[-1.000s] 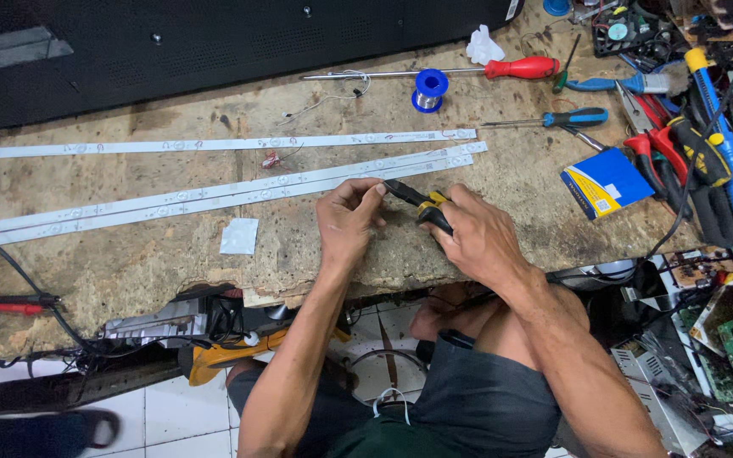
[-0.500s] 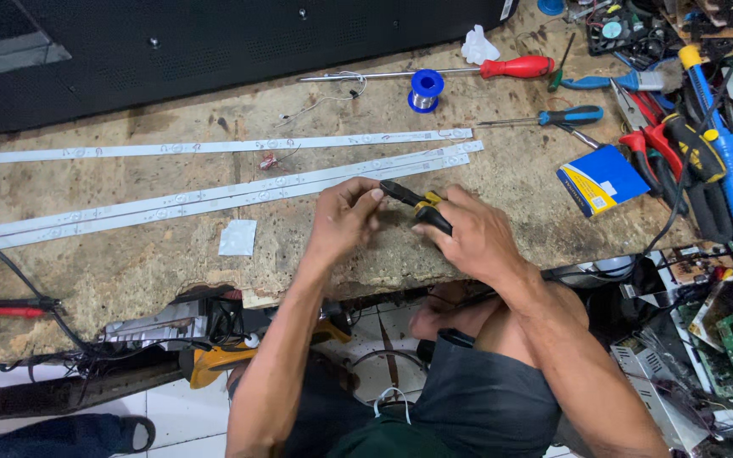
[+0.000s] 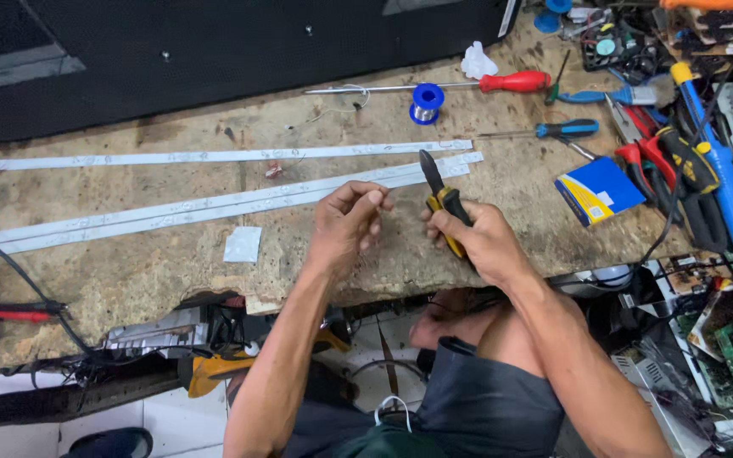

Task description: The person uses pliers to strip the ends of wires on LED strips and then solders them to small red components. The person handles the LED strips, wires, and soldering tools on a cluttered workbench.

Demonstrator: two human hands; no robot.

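My right hand grips yellow-and-black handled pliers, their dark jaws pointing up and away over the worn wooden bench. To its left my left hand has thumb and forefinger pinched together near its top; whatever is between them is too small to make out. Both hands hover above the bench's front edge, just in front of two long white strips that lie side by side. A third white strip lies farther back.
A red-handled screwdriver, a blue solder spool and a blue-handled screwdriver lie behind the hands. A blue-and-yellow box, red cutters and a blue tool crowd the right. A small white square lies left of my left hand.
My hands have drawn apart. The pliers, earlier held low between both hands, are now raised with jaws pointing up, and my left hand has lifted with fingertips pinched.
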